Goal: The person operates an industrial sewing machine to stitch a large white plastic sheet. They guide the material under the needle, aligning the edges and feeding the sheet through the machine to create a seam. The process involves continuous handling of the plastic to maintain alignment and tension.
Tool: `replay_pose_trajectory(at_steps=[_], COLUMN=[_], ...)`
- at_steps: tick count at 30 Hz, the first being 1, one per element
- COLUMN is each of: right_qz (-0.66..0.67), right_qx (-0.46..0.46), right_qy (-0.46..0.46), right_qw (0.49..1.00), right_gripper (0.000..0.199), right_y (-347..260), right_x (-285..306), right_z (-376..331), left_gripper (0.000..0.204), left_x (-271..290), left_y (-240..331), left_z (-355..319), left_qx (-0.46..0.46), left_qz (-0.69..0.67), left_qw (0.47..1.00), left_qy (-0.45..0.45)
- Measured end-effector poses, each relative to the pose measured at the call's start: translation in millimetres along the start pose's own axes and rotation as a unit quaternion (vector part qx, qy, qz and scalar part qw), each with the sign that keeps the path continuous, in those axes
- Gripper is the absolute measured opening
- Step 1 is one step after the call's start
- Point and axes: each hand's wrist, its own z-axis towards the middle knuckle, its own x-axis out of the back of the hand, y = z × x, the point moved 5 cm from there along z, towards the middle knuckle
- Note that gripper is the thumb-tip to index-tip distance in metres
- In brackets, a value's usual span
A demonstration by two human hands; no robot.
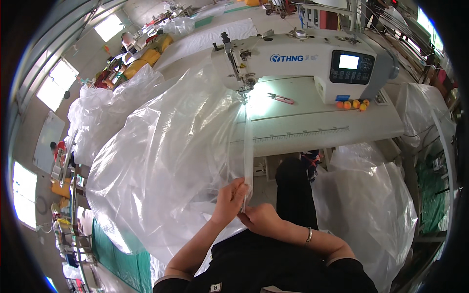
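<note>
On my feed the sheet [166, 146] billows from 8 to 11 o'clock, its folded edge [249, 151] running from the machine [305, 56] at 12 o'clock down to the hands at 6. The left hand [228, 199] pinches that edge between thumb and fingers; the right hand [264, 219] pinches it just below, at about 5 o'clock, its tips partly hidden, so I cannot tell how firmly.

For a good seam, I judge, the fold should stay even and lightly taut — guided toward the needle, not dragged, since a pull could pucker it. I would give the sheet plenty of slack at 9 o'clock so its weight doesn't tug, and mind the snips [281, 98] on the tabletop [293, 129] at 1 o'clock — a snag there could tear it.
</note>
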Motion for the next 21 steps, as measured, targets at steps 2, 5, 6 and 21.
replay_pose_trajectory(at_steps=[2, 5, 6, 21], right_qz=[0.016, 0.314, 0.421, -0.017], right_qx=[0.023, -0.143, -0.232, -0.161], right_qy=[-0.038, -0.079, 0.007, 0.214], right_qw=[0.999, 0.935, 0.877, 0.963], right_gripper=[0.032, 0.037, 0.039, 0.025], right_y=[1.8, 44.1, 66.0, 81.1], right_x=[4.0, 30.8, 34.5, 99.9], right_z=[3.1, 28.5, 36.8, 115.3], left_gripper=[0.011, 0.012, 0.012, 0.004], left_x=[6.5, 18.3, 20.3, -13.2], left_y=[-5.9, 14.7, 27.1, 18.9], left_z=[1.8, 0.4, -1.0, 0.4], left_qx=[-0.068, -0.152, -0.177, -0.255], left_qz=[0.112, 0.233, 0.264, 0.260], left_qw=[0.991, 0.959, 0.945, 0.931], left_qy=[0.009, 0.056, 0.077, 0.026])
